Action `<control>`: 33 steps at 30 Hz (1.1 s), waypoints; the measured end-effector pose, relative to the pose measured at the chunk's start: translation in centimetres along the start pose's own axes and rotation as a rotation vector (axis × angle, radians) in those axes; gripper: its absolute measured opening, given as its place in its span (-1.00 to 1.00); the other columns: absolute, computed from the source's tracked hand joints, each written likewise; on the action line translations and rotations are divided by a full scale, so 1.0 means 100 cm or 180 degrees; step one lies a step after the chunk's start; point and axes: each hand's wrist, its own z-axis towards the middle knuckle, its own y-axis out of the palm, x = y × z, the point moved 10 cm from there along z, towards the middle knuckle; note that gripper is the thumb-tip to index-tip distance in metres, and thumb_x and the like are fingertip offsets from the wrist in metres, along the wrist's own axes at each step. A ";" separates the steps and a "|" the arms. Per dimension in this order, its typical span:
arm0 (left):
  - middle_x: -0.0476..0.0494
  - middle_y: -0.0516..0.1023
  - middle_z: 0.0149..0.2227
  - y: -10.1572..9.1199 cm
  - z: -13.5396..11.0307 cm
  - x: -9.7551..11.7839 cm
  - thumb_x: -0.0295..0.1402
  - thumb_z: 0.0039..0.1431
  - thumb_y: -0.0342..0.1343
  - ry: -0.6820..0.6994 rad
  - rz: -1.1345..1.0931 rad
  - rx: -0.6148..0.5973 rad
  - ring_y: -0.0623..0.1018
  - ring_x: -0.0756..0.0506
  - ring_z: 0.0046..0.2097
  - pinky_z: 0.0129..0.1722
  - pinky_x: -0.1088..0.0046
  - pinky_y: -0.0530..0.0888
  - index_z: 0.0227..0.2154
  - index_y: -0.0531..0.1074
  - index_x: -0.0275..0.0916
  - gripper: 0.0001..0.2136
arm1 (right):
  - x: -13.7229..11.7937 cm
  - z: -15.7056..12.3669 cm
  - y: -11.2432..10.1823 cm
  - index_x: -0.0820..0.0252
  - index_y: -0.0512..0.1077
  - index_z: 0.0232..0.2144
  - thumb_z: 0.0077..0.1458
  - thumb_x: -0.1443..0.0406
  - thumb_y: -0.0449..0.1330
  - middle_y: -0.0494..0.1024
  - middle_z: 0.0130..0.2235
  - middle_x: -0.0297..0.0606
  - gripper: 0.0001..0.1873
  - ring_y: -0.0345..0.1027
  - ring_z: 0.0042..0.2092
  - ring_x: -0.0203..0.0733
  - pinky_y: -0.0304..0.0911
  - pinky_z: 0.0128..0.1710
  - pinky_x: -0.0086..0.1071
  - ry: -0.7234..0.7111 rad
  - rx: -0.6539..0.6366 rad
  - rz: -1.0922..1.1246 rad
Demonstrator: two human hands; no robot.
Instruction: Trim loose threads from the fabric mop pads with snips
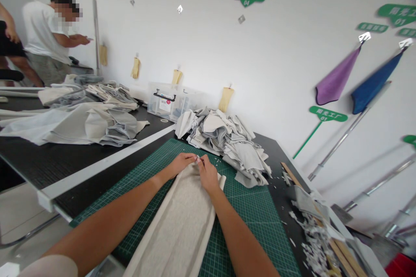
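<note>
Now, left hand [180, 164]: pinching narrowly at the top end of the beige fabric strip [175, 225].
Right hand [208, 176]: pinching beside it, fingertips nearly meeting.
Green cutting mat [250, 220]: under the strip, on the black desk [271, 140].
Room: co-worker [43, 30] at left, fabric pile [227, 143] ahead, grey scraps [312, 242] right.

A dark green cutting mat [250, 216] carries a pale printed grid. On it lies a speckled oatmeal-grey fabric panel [177, 225] edged in cream. Beyond sits a grey-and-cream cloth heap [224, 138]; a purple towel [336, 78] and a deep blue towel [373, 83] hang at right.
</note>
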 end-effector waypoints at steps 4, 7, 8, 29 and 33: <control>-0.04 0.56 -0.35 0.000 0.001 -0.001 -0.10 0.21 0.10 0.0020 -0.0025 0.0016 0.46 -0.05 -0.29 -0.24 0.50 0.35 -0.33 0.57 -0.30 -0.66 | -0.001 0.000 0.000 0.07 0.28 -0.19 0.40 0.02 -0.19 0.50 -0.35 -0.34 -0.63 0.40 -0.35 -0.15 0.06 -0.37 -0.42 -0.0005 -0.0015 -0.0005; -0.04 0.56 -0.35 0.000 0.001 -0.001 -0.10 0.21 0.09 0.0032 0.0032 0.0010 0.45 -0.05 -0.30 -0.26 0.50 0.34 -0.33 0.58 -0.31 -0.65 | -0.001 0.000 0.000 0.07 0.28 -0.19 0.40 0.03 -0.19 0.50 -0.35 -0.34 -0.64 0.39 -0.37 -0.16 0.05 -0.37 -0.43 -0.0008 -0.0024 -0.0027; -0.05 0.56 -0.35 -0.001 0.001 0.000 -0.09 0.21 0.09 0.0047 0.0061 0.0016 0.45 -0.05 -0.30 -0.26 0.50 0.34 -0.33 0.58 -0.31 -0.65 | -0.002 -0.001 0.000 0.07 0.28 -0.19 0.40 0.03 -0.19 0.51 -0.34 -0.33 -0.64 0.39 -0.36 -0.17 0.06 -0.37 -0.43 -0.0008 -0.0020 -0.0037; -0.13 0.62 -0.31 -0.002 -0.002 0.005 -0.05 0.19 0.07 -0.0060 0.0203 0.0119 0.51 -0.14 -0.23 -0.23 0.42 0.43 -0.30 0.61 -0.33 -0.58 | -0.001 0.000 -0.001 0.06 0.26 -0.24 0.40 0.04 -0.19 0.43 -0.40 -0.38 -0.65 0.34 -0.38 -0.17 0.03 -0.37 -0.43 0.0000 0.0060 0.0071; -0.14 0.64 -0.26 -0.002 -0.001 0.004 -0.04 0.18 0.09 -0.0029 0.0137 0.0131 0.53 -0.14 -0.21 -0.20 0.42 0.43 -0.25 0.62 -0.32 -0.59 | 0.002 0.001 -0.003 0.07 0.26 -0.28 0.40 0.04 -0.21 0.39 -0.42 -0.39 -0.62 0.30 -0.39 -0.20 0.05 -0.35 -0.43 0.0051 0.0140 0.0193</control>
